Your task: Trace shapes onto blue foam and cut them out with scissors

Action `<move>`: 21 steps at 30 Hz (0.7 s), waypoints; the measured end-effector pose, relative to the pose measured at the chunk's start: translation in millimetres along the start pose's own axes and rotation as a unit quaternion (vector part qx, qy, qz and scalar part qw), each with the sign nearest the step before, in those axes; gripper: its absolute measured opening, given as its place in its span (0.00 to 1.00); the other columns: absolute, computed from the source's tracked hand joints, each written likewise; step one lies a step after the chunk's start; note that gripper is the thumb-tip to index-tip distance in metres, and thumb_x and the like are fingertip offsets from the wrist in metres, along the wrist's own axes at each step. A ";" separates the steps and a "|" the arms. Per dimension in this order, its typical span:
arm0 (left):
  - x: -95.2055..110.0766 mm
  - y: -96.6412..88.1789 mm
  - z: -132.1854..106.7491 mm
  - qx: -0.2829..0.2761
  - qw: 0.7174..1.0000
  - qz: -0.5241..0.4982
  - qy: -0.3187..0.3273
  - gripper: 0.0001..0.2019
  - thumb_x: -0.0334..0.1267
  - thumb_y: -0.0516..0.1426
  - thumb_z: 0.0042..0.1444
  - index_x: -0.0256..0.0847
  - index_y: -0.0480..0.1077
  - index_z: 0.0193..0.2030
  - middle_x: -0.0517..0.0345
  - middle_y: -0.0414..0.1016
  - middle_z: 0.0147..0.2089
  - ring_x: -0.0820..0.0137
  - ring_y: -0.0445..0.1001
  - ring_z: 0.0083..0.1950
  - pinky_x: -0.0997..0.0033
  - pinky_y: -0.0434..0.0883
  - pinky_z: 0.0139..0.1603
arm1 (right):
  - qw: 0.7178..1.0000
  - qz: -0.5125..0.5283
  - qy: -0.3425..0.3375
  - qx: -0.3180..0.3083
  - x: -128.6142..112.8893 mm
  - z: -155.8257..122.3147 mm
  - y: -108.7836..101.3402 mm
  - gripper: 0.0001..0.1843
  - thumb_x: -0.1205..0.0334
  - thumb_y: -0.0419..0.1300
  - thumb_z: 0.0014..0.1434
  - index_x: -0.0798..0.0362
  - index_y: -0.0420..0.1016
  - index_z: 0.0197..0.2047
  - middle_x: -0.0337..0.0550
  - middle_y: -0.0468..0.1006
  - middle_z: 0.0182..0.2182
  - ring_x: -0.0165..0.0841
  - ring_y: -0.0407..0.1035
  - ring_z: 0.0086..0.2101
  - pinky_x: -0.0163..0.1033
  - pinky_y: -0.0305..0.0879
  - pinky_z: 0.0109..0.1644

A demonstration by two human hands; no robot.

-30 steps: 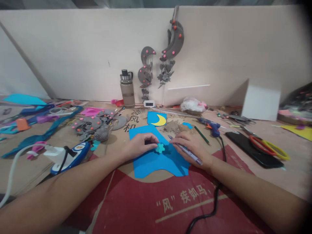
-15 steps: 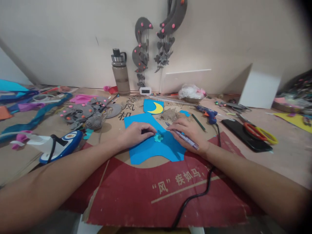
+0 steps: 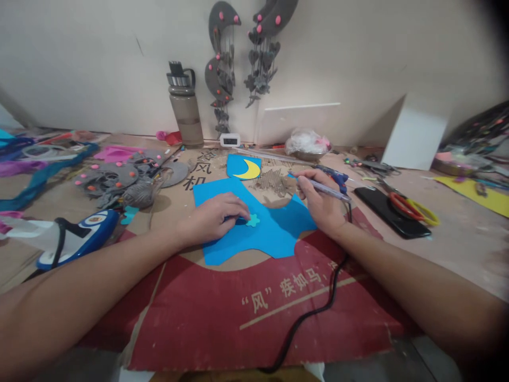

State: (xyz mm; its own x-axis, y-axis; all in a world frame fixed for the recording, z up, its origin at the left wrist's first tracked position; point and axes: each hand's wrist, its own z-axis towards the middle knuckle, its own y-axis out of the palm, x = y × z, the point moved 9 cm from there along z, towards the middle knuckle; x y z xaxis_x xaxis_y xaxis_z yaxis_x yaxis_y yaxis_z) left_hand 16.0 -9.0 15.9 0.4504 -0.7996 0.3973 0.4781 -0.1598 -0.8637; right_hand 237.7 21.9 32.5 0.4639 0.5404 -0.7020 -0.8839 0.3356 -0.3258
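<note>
Scissors (image 3: 393,198) atop phone (image 3: 382,208), right of blue sheet (image 3: 266,233); cord (image 3: 292,334) crosses red cardboard (image 3: 191,307).

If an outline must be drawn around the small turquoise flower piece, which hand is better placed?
Probably the right hand: it holds the pen, while the left hand has its fingertips at the flower piece.

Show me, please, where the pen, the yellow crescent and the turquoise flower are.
Pen (image 3: 329,191): head view, middle of its barrel.
Yellow crescent (image 3: 253,170): head view, its thick middle.
Turquoise flower (image 3: 253,220): head view, its centre.
</note>
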 end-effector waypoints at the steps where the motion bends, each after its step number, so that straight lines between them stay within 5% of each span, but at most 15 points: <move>1: 1.3 2.2 -0.1 -0.010 1.000 0.002 0.010 0.17 0.25 0.51 0.58 0.42 0.80 0.44 0.53 0.82 0.51 0.63 0.75 0.56 0.57 0.71 0.61 | 1.000 0.004 0.001 -0.003 1.3 0.0 0.6 0.12 0.52 0.58 0.67 0.51 0.77 0.42 0.37 0.72 0.26 0.30 0.66 0.27 0.38 0.64 0.32; 8: 3.2 5.3 -1.1 -0.028 0.999 0.001 0.033 0.21 0.23 0.50 0.54 0.43 0.80 0.44 0.54 0.81 0.52 0.62 0.75 0.57 0.55 0.70 0.63 | 1.000 -0.003 -0.002 -0.009 -0.4 -0.6 1.8 0.12 0.52 0.58 0.67 0.51 0.77 0.43 0.37 0.71 0.26 0.29 0.66 0.26 0.39 0.64 0.32; 12: -2.5 -2.5 -1.9 0.001 0.999 -0.036 -0.008 0.20 0.23 0.50 0.54 0.42 0.79 0.44 0.55 0.81 0.51 0.65 0.77 0.54 0.61 0.73 0.58 | 1.000 0.007 0.008 -0.007 0.4 -0.5 2.0 0.11 0.53 0.58 0.66 0.51 0.77 0.42 0.39 0.72 0.27 0.30 0.66 0.27 0.38 0.64 0.31; 17: -18.8 -9.1 -2.6 0.049 0.994 -0.057 -0.084 0.12 0.32 0.52 0.62 0.41 0.77 0.45 0.55 0.81 0.49 0.67 0.78 0.49 0.64 0.74 0.55 | 0.999 0.045 0.014 -0.001 1.6 -0.2 2.9 0.11 0.52 0.58 0.67 0.51 0.76 0.41 0.37 0.71 0.27 0.28 0.65 0.26 0.38 0.62 0.30; 21: -22.7 3.3 1.8 0.002 0.996 -0.039 -0.078 0.13 0.41 0.57 0.63 0.40 0.76 0.51 0.51 0.78 0.54 0.62 0.75 0.56 0.59 0.71 0.59 | 0.996 0.082 0.034 0.004 5.5 0.7 3.5 0.11 0.52 0.58 0.67 0.51 0.74 0.40 0.35 0.68 0.25 0.27 0.63 0.24 0.37 0.61 0.27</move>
State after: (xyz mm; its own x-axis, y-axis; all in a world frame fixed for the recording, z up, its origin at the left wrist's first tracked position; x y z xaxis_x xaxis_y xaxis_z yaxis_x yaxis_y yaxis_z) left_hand 8.7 9.7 4.6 0.5231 -0.6858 0.5060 0.5190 -0.2146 -0.8274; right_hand 237.2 26.6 27.9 0.3082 0.5346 -0.7869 -0.9466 0.2544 -0.1979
